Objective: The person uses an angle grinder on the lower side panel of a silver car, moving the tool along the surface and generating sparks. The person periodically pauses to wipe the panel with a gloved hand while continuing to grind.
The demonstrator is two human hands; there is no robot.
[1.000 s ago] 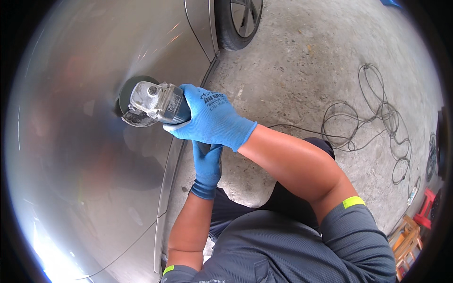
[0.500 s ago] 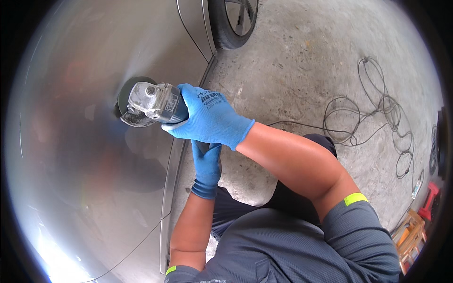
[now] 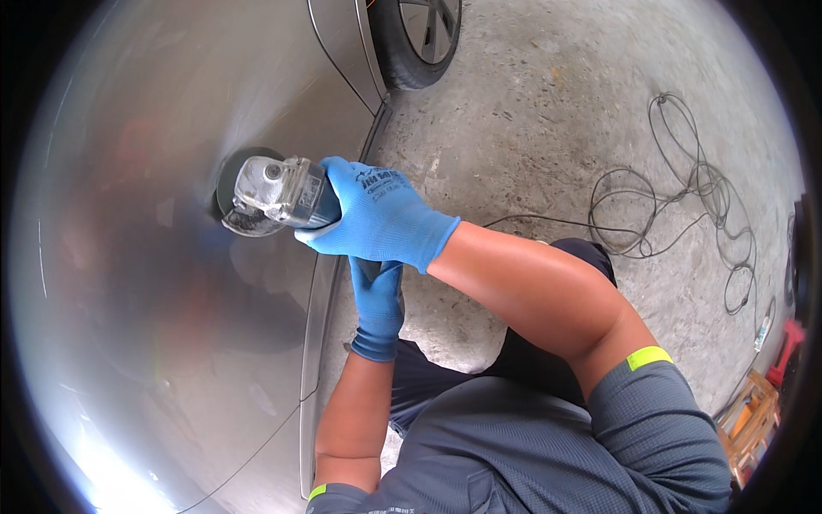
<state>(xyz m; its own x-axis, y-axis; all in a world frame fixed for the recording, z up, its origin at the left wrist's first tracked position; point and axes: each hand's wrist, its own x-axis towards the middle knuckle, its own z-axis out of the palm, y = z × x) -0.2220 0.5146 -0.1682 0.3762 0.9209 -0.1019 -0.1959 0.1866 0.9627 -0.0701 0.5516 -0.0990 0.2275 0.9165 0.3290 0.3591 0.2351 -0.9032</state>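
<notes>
An angle grinder (image 3: 282, 188) with a scuffed metal head is held against the grey car's side panel (image 3: 171, 343). Its dark round disc (image 3: 226, 182) lies at the panel's surface, and a dusty guard (image 3: 248, 221) curves below it. My right hand (image 3: 381, 210), in a blue work glove, is closed around the grinder's body just behind the head. Below it, my left hand (image 3: 377, 304), gloved too, is wrapped around the rear of the tool. Most of the left fingers are hidden behind the right hand and the grinder.
A car wheel (image 3: 424, 38) stands at the top. Across the concrete floor (image 3: 531, 111), a dark power cord (image 3: 621, 227) runs right from behind my right arm into loose loops. A wooden stool-like frame (image 3: 749, 415) and a red object (image 3: 783, 355) are at the far right.
The grinder head has shifted very slightly to the right in the picture, and its disc shows a little differently. Both hands keep their hold.
</notes>
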